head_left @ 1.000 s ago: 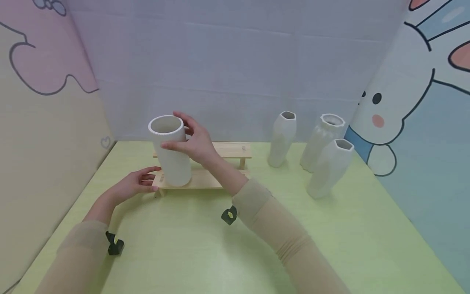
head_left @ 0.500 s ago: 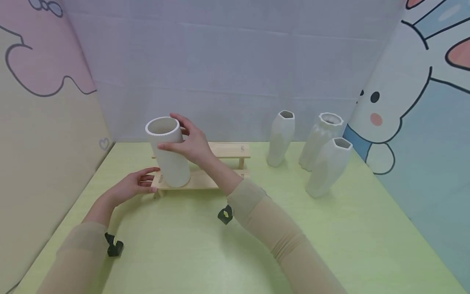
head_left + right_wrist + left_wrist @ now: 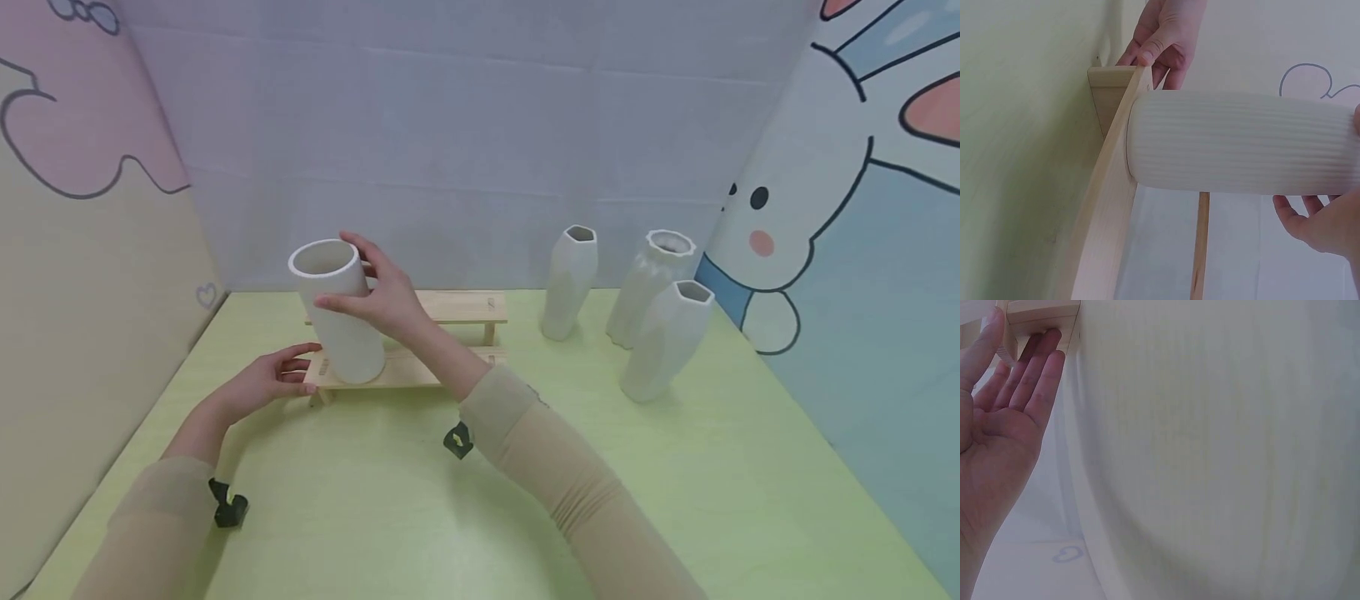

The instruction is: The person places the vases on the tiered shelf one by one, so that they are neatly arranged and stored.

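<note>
A tall white ribbed vase (image 3: 337, 321) stands on the lower board of a two-step wooden stand (image 3: 408, 369), near its left end. My right hand (image 3: 386, 296) grips the vase just below its rim, thumb across the front and fingers round the back. At the stand's left end, my left hand (image 3: 262, 385) holds the lower board. In the right wrist view, the left thumb (image 3: 1157, 47) lies on the board's end, and the ribbed vase (image 3: 1235, 144) meets the board with its base. In the left wrist view, the left fingers (image 3: 1038, 381) reach under the board.
Three more white vases stand on the green table (image 3: 360, 500) to the right: a slim faceted one (image 3: 568, 287), a fluted one (image 3: 645, 287) and another faceted one (image 3: 663, 346) in front. A pale cloth wall (image 3: 480, 150) closes the back; printed panels flank both sides.
The head view has shifted slightly, so everything sits a little further left in it. The vase stays on the lower board, and both hands keep their grips.
</note>
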A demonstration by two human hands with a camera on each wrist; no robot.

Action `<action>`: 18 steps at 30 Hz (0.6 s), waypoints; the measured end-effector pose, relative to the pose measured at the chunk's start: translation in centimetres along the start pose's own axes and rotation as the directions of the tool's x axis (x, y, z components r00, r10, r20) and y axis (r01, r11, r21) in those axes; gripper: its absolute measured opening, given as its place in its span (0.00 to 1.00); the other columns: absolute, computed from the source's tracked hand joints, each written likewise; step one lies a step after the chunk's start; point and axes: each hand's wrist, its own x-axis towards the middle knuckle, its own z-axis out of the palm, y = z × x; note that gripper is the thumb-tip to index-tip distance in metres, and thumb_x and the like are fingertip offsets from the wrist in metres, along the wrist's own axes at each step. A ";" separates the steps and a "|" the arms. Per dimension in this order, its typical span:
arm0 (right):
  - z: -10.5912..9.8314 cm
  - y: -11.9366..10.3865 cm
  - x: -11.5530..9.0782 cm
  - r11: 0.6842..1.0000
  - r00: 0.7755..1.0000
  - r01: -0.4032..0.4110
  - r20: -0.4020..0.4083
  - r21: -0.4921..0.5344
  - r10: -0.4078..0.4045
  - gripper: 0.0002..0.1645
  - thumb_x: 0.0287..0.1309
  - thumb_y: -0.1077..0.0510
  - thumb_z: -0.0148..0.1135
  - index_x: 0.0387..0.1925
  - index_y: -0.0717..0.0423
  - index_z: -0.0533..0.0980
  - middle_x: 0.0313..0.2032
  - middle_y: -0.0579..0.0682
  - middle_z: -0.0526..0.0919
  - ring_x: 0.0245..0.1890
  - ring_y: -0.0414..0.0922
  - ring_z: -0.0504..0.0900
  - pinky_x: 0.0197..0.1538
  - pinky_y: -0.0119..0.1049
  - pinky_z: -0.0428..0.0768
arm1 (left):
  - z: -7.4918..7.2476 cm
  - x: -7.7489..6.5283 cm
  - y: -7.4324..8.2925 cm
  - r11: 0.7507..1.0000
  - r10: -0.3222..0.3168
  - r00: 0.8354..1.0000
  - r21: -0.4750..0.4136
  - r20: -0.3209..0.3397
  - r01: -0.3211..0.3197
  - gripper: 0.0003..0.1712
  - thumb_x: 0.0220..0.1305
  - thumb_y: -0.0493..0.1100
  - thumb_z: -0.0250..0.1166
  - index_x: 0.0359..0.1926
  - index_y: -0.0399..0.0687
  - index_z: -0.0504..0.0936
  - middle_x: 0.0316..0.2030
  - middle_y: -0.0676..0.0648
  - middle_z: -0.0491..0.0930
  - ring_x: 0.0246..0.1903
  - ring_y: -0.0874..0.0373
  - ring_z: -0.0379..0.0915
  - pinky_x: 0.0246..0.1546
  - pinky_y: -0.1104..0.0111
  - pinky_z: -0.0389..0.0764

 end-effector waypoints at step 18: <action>-4.7 -0.4 -1.9 0.998 0.998 -0.011 0.064 0.055 0.007 0.51 0.46 0.51 0.75 0.69 0.34 0.57 0.63 0.38 0.68 0.60 0.36 0.68 0.60 0.45 0.72 | -0.1 0.1 0.3 1.000 -0.008 1.000 -0.002 0.009 0.008 0.46 0.58 0.49 0.68 0.71 0.47 0.54 0.62 0.35 0.68 0.57 0.55 0.71 0.48 0.76 0.75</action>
